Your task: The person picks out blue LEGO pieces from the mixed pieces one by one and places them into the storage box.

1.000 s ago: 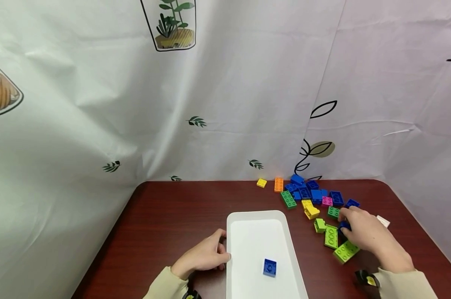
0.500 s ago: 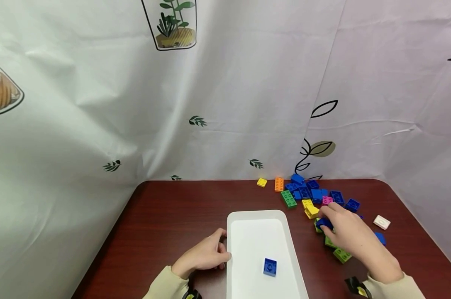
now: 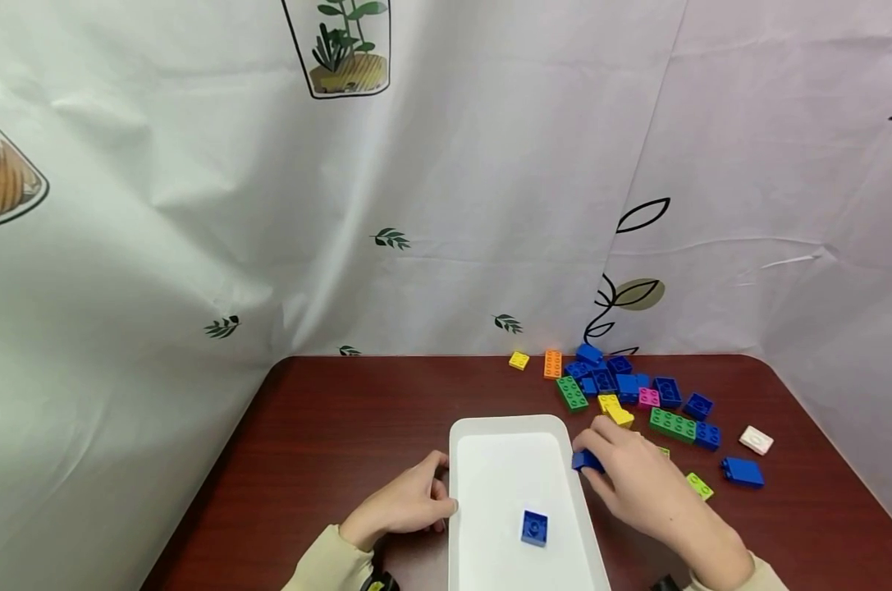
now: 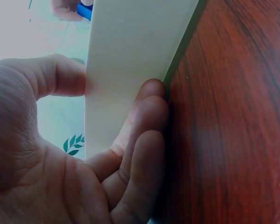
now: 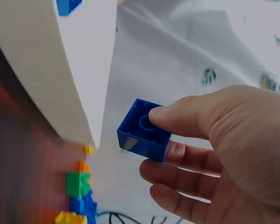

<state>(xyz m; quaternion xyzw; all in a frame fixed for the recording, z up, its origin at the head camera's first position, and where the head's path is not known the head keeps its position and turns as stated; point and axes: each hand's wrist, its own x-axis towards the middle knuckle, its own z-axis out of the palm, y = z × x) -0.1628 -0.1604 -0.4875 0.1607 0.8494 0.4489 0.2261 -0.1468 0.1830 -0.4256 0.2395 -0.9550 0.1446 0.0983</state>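
Observation:
A white tray (image 3: 490,468) lies on the table, with one small blue toy brick (image 3: 534,529) inside it. At the tray's left side, my left hand (image 3: 404,501) holds the rim; in the left wrist view its thumb rests on the upper edge and its fingers (image 4: 147,154) lie against the outer wall. Over the tray's right rim, my right hand (image 3: 645,484) pinches another blue brick (image 5: 142,133) between thumb and fingers. The right wrist view shows this brick's hollow underside facing the camera, with the thumb reaching onto it.
Many bricks lie right of and beyond the tray: a blue cluster (image 3: 601,379), a long green brick (image 3: 673,424), yellow bricks (image 3: 614,410) and an orange one (image 3: 552,364). A white brick (image 3: 756,440) and a blue one (image 3: 743,472) sit farther right. A patterned curtain (image 3: 446,180) hangs behind the table.
My right hand has moved left from the brick pile to the tray's right rim, carrying the blue brick. My left hand and the tray have stayed in place.

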